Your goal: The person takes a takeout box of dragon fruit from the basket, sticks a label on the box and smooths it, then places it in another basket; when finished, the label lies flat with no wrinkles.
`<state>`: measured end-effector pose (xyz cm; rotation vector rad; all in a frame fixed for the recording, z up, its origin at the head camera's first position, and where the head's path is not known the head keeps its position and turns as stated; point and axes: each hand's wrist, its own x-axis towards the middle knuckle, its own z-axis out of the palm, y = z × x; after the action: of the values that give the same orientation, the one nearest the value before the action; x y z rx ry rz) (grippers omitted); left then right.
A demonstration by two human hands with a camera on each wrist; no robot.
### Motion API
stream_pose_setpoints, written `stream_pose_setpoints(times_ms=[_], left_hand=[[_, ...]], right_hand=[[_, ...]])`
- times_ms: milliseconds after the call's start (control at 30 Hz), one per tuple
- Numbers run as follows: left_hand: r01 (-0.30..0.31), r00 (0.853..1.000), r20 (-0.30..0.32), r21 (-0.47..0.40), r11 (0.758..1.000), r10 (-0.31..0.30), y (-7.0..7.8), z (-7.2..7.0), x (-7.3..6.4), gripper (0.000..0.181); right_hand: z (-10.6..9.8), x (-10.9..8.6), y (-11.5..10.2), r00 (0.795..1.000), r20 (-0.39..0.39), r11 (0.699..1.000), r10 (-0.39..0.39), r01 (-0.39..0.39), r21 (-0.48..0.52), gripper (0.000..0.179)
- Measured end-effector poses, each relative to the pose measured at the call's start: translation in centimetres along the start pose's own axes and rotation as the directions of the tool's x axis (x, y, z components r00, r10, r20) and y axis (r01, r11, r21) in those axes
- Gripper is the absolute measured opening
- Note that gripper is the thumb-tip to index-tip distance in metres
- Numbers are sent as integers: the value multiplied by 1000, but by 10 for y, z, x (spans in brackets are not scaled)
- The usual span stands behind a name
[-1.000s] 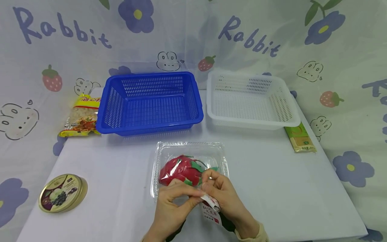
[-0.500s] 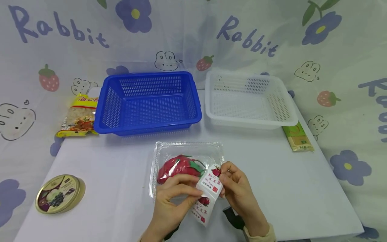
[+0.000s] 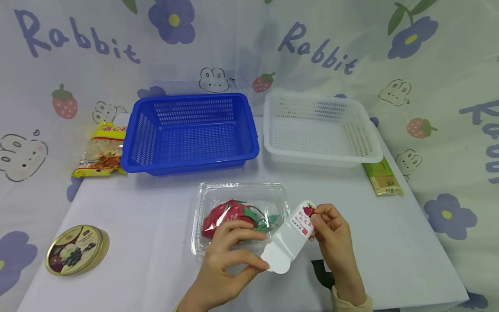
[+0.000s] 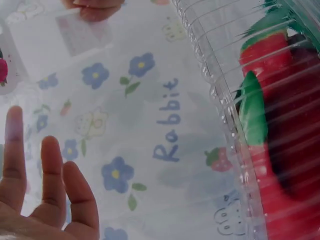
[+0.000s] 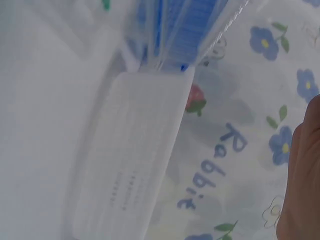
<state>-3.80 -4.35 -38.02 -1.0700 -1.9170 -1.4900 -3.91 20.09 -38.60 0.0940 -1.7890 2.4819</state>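
And here, low over the table, a white, scalloped-edged label strip printed with a red dragon fruit and red and dark characters (image 3: 290,240) is held between both hands. Its blank, scalloped lower end is pinched between thumb and index finger of the left hand (image 3: 224,262), the other fingers being held out away from it; its printed upper end is pinched by the right hand (image 3: 333,229), at whose wrist a black strap (image 3: 322,274) is seen.

Just beyond the left hand, and partly covered by its fingers, a clear plastic box (image 3: 269,195) is set down, and in it a red dragon fruit with green leaves (image 3: 226,216) is seen.

Farther beyond the hands, a blue perforated plastic basket (image 3: 187,165) is placed to the left, a white perforated plastic basket (image 3: 323,158) to the right. Well left of the left hand, a round gold tin with a fruit-printed lid (image 3: 76,250) is seen; beyond it, a yellow-edged food bag (image 3: 102,149). Beyond the right hand, a green and tan packet (image 3: 383,177) is partly hidden by the white basket.
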Motion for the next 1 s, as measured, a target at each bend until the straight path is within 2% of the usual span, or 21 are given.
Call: stream_pose_setpoints(times_ms=[233, 400, 533, 633, 733, 767, 833, 900, 1000], left_hand=[[-84, 996, 29, -9, 996, 84, 0, 2, 3, 8], [-109, 993, 32, -28, 994, 110, 0, 3, 4, 8], [-115, 993, 22, -57, 992, 116, -1, 3, 5, 7], [-111, 993, 21, -62, 992, 113, -1, 3, 5, 7], [-100, 994, 28, -55, 993, 102, -1, 2, 5, 5], [-94, 995, 31, -52, 994, 96, -1, 1, 5, 4], [-80, 996, 34, -45, 996, 81, -1, 0, 5, 6], [-63, 997, 37, -42, 997, 64, -1, 0, 6, 9], [-42, 998, 36, -28, 999, 43, -2, -1, 6, 9]], right_hand=[[-27, 3, -1, 994, -105, 999, -19, 23, 30, 22], [-51, 9, -1, 987, -159, 999, -1, 7, 40, 20], [-78, 14, 2, 981, -180, 996, 74, -80, -26, 15], [-100, 19, 5, 969, -179, 967, 172, -201, -158, 10], [-116, 25, 10, 942, -209, 895, 263, -319, -312, 3], [-121, 27, 12, 934, -215, 864, 284, -347, -365, 2], [-127, 30, 16, 924, -228, 787, 305, -380, -487, 11], [-131, 34, 20, 926, -227, 702, 302, -377, -604, 20], [-134, 40, 24, 937, -214, 526, 275, -333, -783, 27]])
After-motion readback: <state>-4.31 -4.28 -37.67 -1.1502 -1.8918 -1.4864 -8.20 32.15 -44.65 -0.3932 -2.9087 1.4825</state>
